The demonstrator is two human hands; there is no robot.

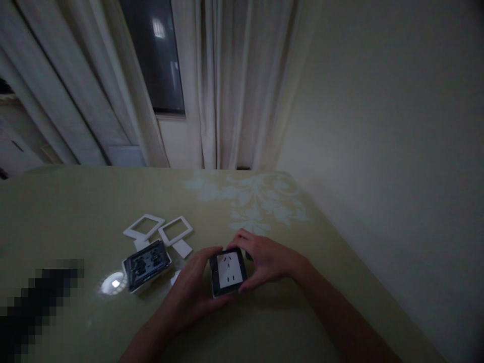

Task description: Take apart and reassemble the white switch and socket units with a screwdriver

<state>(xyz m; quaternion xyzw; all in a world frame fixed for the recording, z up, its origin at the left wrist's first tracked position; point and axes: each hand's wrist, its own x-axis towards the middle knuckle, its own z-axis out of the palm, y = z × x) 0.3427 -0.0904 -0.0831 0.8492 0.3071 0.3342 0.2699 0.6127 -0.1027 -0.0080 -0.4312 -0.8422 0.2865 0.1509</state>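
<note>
A square wall socket [228,271] with a white face and dark rim is held just above the table, face up. My left hand [192,292] wraps round its left and lower edges. My right hand [264,259] grips its right and upper edges with curled fingers. A second socket unit [146,264], with its dark inner parts showing, lies on the table to the left of my hands.
Two white square frames [144,226] [175,230] and small white plates [183,248] lie behind the second socket. The greenish glossy table [75,212] has a pale floral print [260,201] at the back. Curtains [230,85] and a dark window [155,55] stand behind; a wall [397,126] runs along the right.
</note>
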